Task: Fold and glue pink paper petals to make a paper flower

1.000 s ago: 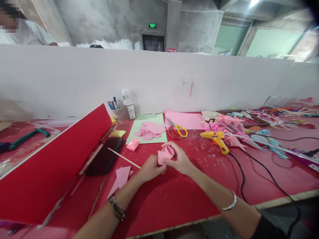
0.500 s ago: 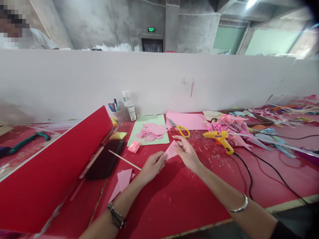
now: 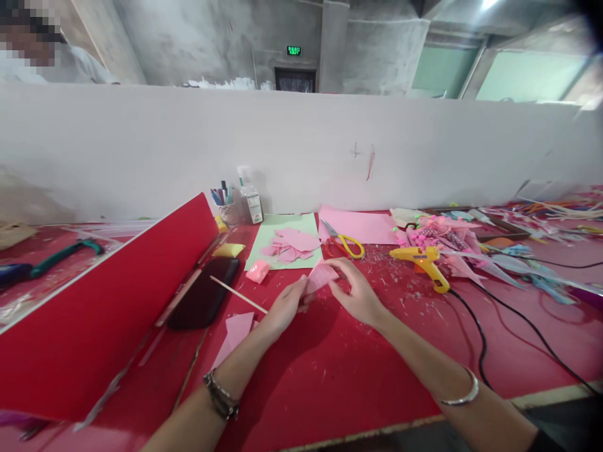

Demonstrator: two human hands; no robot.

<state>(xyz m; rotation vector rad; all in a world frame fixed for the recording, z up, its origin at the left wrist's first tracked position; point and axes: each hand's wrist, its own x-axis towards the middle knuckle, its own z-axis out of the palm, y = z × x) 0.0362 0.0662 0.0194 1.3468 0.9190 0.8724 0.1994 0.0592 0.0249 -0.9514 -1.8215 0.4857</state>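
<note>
Pink paper piece (image 3: 320, 276), earlier a flat triangle, now curls between pinching left hand (image 3: 285, 307) and right hand (image 3: 360, 295); bare red table (image 3: 339, 370) lies nearer than it.

We find only one lettered sign: a green illuminated exit sign (image 3: 293, 50) above the dark doorway (image 3: 295, 80) on the concrete back wall, upper centre of the frame; its characters are too small for us to read. The white bottle (image 3: 252, 204) beside the pen cup (image 3: 225, 207), left of centre, bears a label whose print we cannot make out. We see no other legible text.
</note>
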